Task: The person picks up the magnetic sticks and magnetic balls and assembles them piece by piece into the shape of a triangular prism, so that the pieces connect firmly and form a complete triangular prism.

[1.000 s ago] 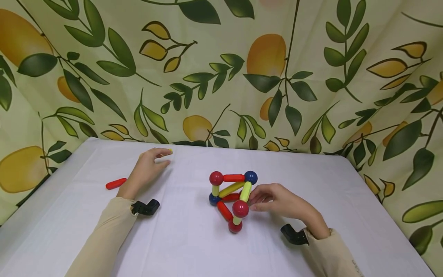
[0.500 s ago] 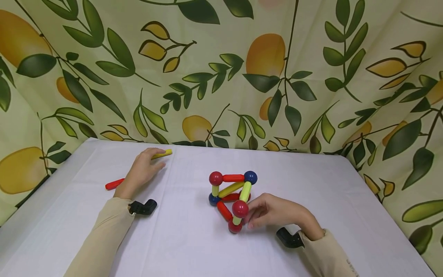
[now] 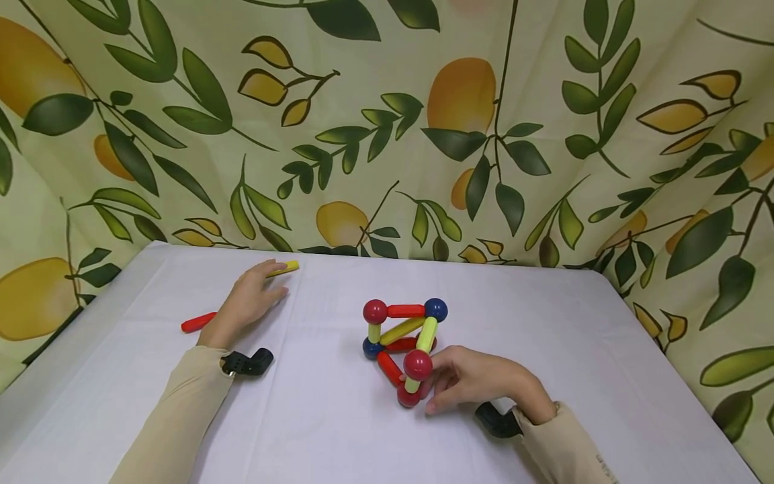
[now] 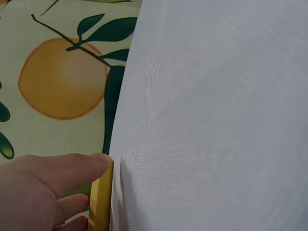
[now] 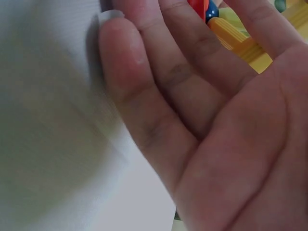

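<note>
**Two hands at a ball-and-rod frame on a white table**

Far left on the white table (image 3: 338, 430), a loose red rod (image 3: 199, 323) lies flat, partly behind the person's left wrist. Just right of it, the left hand (image 3: 248, 302) rests on the cloth with its fingers stretched out and relaxed, fingertips on the near end of a yellow rod (image 3: 283, 269). That rod lies close to the table's back edge, beside the leaf-and-fruit curtain (image 3: 423, 121). The left wrist view shows a finger lying along the yellow rod (image 4: 101, 197), not curled round it.

In the middle of the table stands the frame (image 3: 404, 349), built of red and blue balls joined by red and yellow rods. Its nearest corner is a short yellow upright (image 3: 412, 385) between two red balls, one on the cloth and one above.

To the right, the right hand (image 3: 474, 383) reaches in from the frame's near right side. Its fingers curl round that nearest corner, at the upright and the lower red ball (image 3: 406, 398), thumb down on the cloth side.
</note>
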Demonstrator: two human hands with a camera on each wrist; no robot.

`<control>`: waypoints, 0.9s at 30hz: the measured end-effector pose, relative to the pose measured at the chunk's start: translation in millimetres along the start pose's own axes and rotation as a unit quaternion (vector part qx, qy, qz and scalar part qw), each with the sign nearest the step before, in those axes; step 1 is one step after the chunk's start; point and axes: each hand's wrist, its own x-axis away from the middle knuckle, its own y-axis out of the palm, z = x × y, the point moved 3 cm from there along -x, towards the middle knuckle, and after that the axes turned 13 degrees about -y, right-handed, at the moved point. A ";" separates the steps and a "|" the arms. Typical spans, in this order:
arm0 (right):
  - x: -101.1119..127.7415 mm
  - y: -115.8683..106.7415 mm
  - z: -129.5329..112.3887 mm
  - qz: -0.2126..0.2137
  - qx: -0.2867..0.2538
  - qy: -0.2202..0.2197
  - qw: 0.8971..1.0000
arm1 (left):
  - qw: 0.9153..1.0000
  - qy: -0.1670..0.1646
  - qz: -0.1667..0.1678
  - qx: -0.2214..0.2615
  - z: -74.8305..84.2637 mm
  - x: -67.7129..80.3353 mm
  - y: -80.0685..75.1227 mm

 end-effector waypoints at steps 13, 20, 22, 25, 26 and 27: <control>-2.8 1.2 3.1 0.028 0.019 -0.008 0.999 | 1.000 -0.010 -0.002 0.003 2.6 1.6 0.4; -2.9 0.1 3.8 0.053 0.035 0.001 0.998 | 0.998 -0.020 -0.059 -0.011 10.3 1.7 -0.3; -2.8 -1.0 4.4 0.057 0.041 0.005 0.998 | 0.997 -0.019 -0.074 -0.018 12.5 1.5 -0.2; -2.2 -3.8 6.3 0.062 0.054 0.008 0.997 | 0.994 -0.023 -0.098 -0.028 17.4 2.9 0.1; -1.7 -5.1 6.4 0.064 0.058 0.006 0.996 | 0.993 -0.027 -0.106 -0.031 18.5 3.1 0.5; -1.1 -6.5 6.6 0.066 0.061 0.004 0.996 | 0.992 -0.031 -0.113 -0.035 19.4 3.3 0.8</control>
